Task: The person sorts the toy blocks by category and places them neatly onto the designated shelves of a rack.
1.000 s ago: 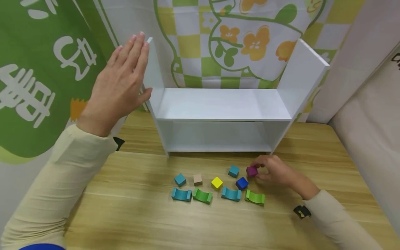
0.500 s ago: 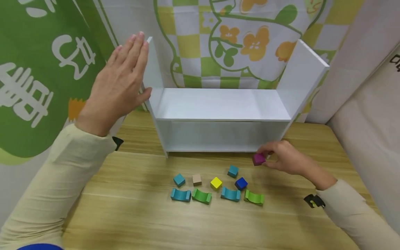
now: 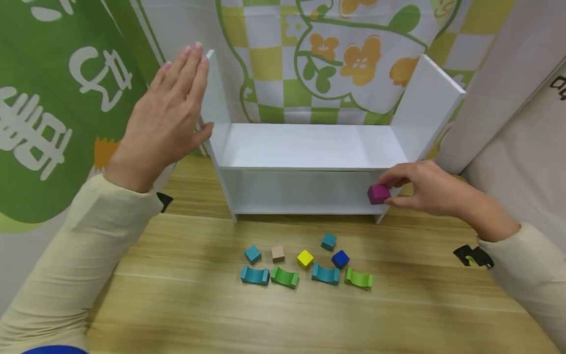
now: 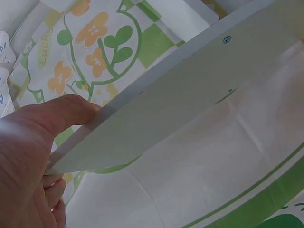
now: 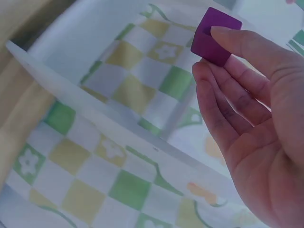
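Observation:
My left hand (image 3: 165, 115) is at the left upright panel of a white two-tier shelf (image 3: 316, 146). In the left wrist view, the panel's edge runs between the thumb (image 4: 71, 111) and the other fingers. From above, those fingers look straight and close together. My right hand (image 3: 435, 189) pinches a purple cube (image 3: 378, 194) between thumb and fingertips. The cube is in the air before the shelf's right side panel, level with the lower compartment. In the right wrist view the purple cube (image 5: 216, 36) shows at the fingertips, the remaining fingers loosely bent.
On the wooden table (image 3: 283, 314) before the shelf lie two light-blue cubes, a beige cube (image 3: 277, 253), a yellow cube (image 3: 305, 259) and a dark-blue cube (image 3: 340, 259). Nearer stand several curved blocks (image 3: 325, 274), blue and green. A patterned cloth (image 3: 283, 73) hangs behind.
My right hand has lifted the purple cube off the table, carrying it up and right toward the shelf's right side. My left hand stays in place at the panel.

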Tool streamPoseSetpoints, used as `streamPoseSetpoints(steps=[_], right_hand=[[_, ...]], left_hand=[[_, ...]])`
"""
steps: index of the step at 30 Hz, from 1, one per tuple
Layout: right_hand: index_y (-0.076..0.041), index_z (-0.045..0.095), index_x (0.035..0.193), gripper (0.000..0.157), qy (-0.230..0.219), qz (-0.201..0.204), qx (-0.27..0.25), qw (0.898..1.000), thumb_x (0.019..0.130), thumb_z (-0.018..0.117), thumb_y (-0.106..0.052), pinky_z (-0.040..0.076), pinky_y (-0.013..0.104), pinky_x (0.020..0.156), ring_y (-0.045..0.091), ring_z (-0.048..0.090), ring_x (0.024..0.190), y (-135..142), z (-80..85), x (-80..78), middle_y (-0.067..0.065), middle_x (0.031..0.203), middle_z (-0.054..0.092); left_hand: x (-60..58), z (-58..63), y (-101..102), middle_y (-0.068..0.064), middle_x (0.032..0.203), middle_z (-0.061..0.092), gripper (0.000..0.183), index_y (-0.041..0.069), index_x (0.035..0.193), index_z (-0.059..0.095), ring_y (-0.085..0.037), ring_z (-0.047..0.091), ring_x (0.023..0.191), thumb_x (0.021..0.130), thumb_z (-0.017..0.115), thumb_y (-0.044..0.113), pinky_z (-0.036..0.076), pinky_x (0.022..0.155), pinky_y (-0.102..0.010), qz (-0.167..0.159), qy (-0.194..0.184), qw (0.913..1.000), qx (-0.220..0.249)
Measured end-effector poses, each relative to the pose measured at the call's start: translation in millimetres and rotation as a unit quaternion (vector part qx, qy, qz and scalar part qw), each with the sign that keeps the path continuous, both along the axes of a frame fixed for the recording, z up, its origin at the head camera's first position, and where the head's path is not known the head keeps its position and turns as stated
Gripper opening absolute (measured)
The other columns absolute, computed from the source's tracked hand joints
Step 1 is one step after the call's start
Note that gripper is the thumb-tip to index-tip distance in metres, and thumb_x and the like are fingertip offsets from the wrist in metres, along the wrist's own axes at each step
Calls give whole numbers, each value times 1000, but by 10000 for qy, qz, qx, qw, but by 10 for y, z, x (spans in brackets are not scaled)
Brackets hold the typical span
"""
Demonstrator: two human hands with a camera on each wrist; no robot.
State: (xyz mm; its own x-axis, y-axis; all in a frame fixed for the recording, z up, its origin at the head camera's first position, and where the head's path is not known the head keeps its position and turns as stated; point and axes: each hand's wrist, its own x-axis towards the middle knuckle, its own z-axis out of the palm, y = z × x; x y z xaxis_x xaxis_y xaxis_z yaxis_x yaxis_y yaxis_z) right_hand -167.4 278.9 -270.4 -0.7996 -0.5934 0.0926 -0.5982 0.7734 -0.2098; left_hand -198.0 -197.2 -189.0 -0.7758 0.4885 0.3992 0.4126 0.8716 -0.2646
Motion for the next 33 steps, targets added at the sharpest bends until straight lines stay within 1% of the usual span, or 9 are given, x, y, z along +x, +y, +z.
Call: streamPoseSetpoints(steps=[6, 11, 15, 18, 23, 28, 33], right_hand=[[-12, 78, 114, 29, -5, -155, 86, 9998, 87, 88, -15, 65, 49, 86, 24, 77, 100, 6, 252, -94, -2, 106, 80], [-14, 79, 113, 28, 106, -338, 143, 9993, 87, 88, -14, 64, 48, 86, 25, 79, 100, 21, 406, -193, -1, 106, 81], [-13, 79, 114, 29, 144, -419, 138, 9989, 87, 87, -14, 65, 45, 86, 26, 80, 101, 35, 490, -267, 2, 108, 81], [-13, 79, 115, 29, 135, -465, 133, 9987, 87, 87, -13, 65, 45, 87, 26, 80, 102, 29, 528, -310, 3, 109, 82], [-10, 78, 118, 30, 35, -547, 174, 9983, 89, 86, -13, 64, 49, 90, 29, 79, 105, 31, 543, -360, 8, 112, 81], [-8, 77, 120, 30, 7, -656, 155, 9977, 90, 84, -12, 63, 54, 92, 35, 78, 108, 55, 529, -401, 13, 113, 81], [-5, 76, 120, 30, -3, -696, -28, 9976, 91, 83, -10, 63, 53, 94, 35, 78, 109, 37, 497, -402, 14, 113, 81]], left_hand=[[0, 2, -1, -17, 178, -6, 107, -5, 167, 2, -37, 4, 167, 96, 76, 26, 8, 137, -51, -23, 84, 10000, -4], [0, 0, -2, -17, 178, -5, 107, -5, 167, 2, -37, 4, 167, 95, 76, 26, 7, 138, -51, -71, 77, 9999, 56], [0, -3, -5, -17, 178, -5, 108, -5, 167, 2, -37, 4, 167, 95, 76, 25, 7, 138, -51, -90, 53, 9999, 84], [0, -6, -9, -17, 178, -5, 107, -5, 167, 3, -37, 4, 167, 95, 76, 25, 7, 138, -51, -86, 60, 9999, 84], [1, -9, -2, -17, 178, -5, 107, -5, 167, 3, -37, 4, 167, 95, 76, 25, 7, 138, -50, -70, 49, 9999, 81], [3, -2, 1, -16, 178, -7, 108, -4, 167, 2, -36, 3, 167, 96, 76, 26, 6, 138, -50, -45, -1, 10000, 70], [-1, 1, 5, -16, 178, -7, 108, -4, 167, 1, -37, 2, 167, 96, 76, 26, 5, 138, -50, -42, -41, 10000, 71]])
